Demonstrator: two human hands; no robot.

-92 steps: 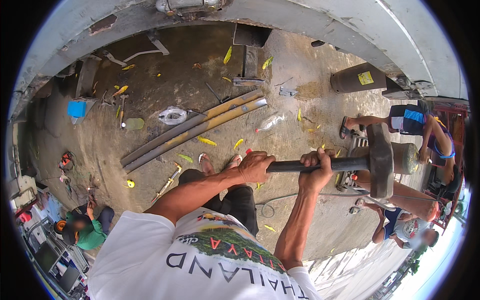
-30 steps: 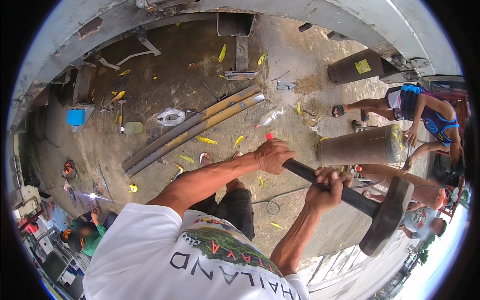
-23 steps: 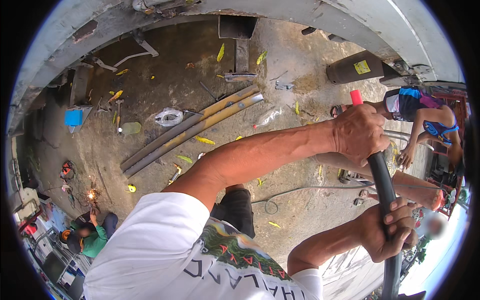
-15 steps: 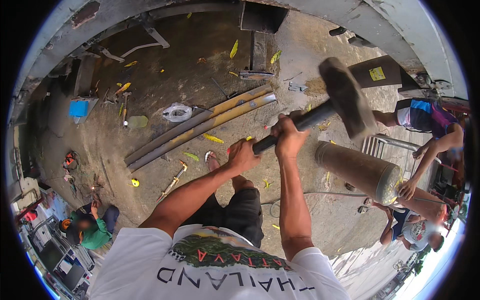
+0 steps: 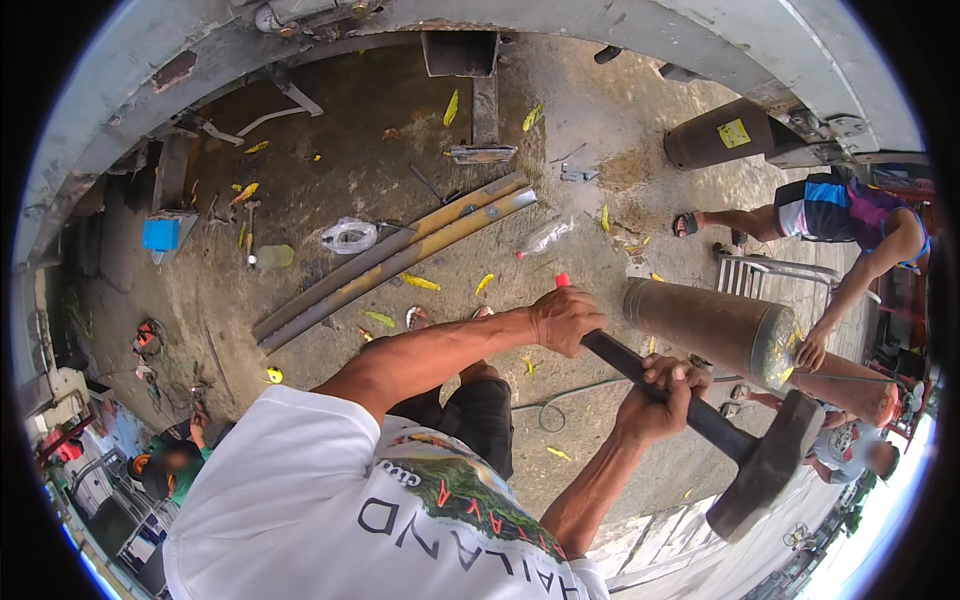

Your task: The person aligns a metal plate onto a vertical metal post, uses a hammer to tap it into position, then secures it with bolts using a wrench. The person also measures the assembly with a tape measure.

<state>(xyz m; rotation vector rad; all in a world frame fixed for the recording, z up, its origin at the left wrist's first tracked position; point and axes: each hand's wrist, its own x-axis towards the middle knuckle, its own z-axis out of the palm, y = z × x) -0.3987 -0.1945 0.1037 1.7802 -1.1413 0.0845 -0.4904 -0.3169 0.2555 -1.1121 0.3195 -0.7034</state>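
Note:
A sledgehammer is in both my hands, its heavy dark head low at the right, near my right side. My left hand is wrapped round the handle close to its red end. Farther down the black handle, nearer the head, my right hand is closed round it. Beyond my hands a rusty brown gas cylinder lies tilted at the right. Two long steel bars rest side by side on the ground to the left of my hands.
A co-worker's hand touches the cylinder's rounded end; another person is at the lower right, and one crouches at the left. A plastic bottle, a hammer, a yellow tape measure and a hose lie on the ground.
The sledgehammer head has swung from above the cylinder down to the lower right. Both hands moved right with it, my right hand also lower. My body has turned toward the right.

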